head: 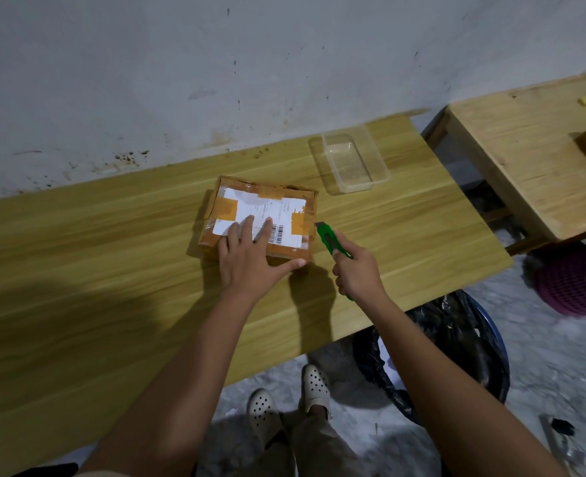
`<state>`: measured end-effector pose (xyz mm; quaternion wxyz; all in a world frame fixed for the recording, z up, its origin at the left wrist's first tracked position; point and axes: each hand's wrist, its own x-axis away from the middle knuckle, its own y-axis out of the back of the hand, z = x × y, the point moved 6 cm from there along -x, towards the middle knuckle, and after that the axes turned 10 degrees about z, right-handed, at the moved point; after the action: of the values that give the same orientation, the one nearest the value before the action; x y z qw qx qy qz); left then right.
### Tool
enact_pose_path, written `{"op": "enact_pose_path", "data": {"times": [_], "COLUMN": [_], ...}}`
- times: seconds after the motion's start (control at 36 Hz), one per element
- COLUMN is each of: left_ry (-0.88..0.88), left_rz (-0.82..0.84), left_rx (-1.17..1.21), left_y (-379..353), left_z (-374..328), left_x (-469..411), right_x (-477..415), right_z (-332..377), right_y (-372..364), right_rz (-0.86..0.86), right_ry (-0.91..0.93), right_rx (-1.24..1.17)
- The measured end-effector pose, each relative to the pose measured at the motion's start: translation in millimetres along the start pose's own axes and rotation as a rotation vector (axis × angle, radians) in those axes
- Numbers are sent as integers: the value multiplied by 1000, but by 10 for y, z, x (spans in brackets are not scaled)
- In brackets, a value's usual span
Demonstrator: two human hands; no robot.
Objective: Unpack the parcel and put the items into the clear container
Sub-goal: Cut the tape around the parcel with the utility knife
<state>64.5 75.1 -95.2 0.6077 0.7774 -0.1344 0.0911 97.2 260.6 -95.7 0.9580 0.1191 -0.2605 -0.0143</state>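
Below, a long pale wooden table [112, 270] runs against a stained, scuffed grey wall [215, 80]. On it sits a taped cardboard parcel [305, 204] with a white shipping label. The left hand [246, 259] lies flat and open on the parcel's top, fingers spread, pressing down and gripping nothing. The right hand [357, 270] is closed around a green box cutter [329, 241], whose blade tip is at the parcel's right edge. A clear container [350, 163], empty, stands just beyond the parcel, near the wall. To the right stands a second wooden table [525, 160]. A bin lined with a black bag [456, 339] sits on the grey floor beside the person's white clogs [315, 383].
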Motion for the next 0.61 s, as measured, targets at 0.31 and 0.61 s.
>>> {"op": "enact_pose_path", "data": {"times": [0.31,0.61], "left_ry": [-54,-46], "left_rz": [17,18], "left_rx": [9,23], "left_y": [-87,-87], "left_z": [-12,-12], "left_x": [-36,-44], "right_x": [-66,-135], "right_z": [114,143], "right_y": [-12,-28], "right_rz": [-24,-25], "right_ry": [-19,-17], "right_rx": [-100,-75]}}
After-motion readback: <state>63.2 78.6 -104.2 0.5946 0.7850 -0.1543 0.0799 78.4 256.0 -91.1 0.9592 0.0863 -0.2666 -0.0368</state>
